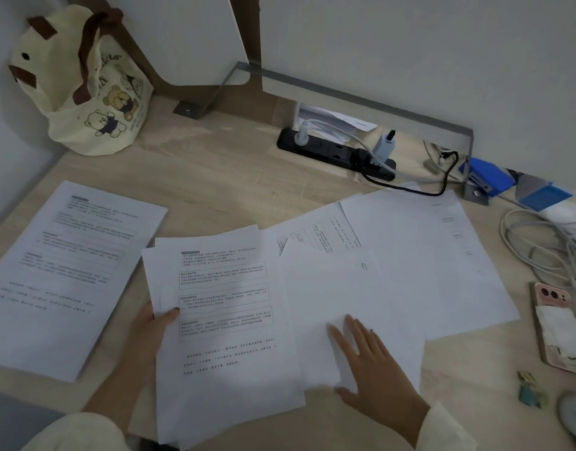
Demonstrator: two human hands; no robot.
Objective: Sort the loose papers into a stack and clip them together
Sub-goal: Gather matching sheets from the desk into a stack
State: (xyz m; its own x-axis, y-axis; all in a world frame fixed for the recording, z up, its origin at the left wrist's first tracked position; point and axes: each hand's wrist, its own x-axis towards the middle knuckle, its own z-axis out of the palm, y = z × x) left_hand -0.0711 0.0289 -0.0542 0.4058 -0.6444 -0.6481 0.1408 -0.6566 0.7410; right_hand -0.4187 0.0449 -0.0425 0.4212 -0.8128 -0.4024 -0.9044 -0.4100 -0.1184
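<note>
Loose papers (394, 255) fanned across the middle of the table (221, 170), overlapping from centre out toward 3 o'clock, mostly blank side up. Just at 9 o'clock of that fan, a gathered bundle (225, 320) of printed sheets, edges ragged and not yet squared. Further out at 9 o'clock, well apart, a neat printed stack (68, 275) lying flat.

Left hand (147, 333) closed in a pinch on the bundle's left edge, thumb on top. Right hand (371, 359) open and flat, fingers spread, pressing on the nearest blank sheet, gripping nothing.

Thin, light, floppy stuff, likely to slide over itself (and to crease if grabbed mid-page). Best taken at an edge or corner, or dragged flat under the palm toward the bundle, then tapped square before clipping.

Beyond the papers: a phone (556, 323) at 3 o'clock, a small clip-like object (529, 388) at 4 o'clock (too blurred to be sure), a power strip (335, 154) at 12 o'clock, a bag (85, 83) at 10 o'clock.
</note>
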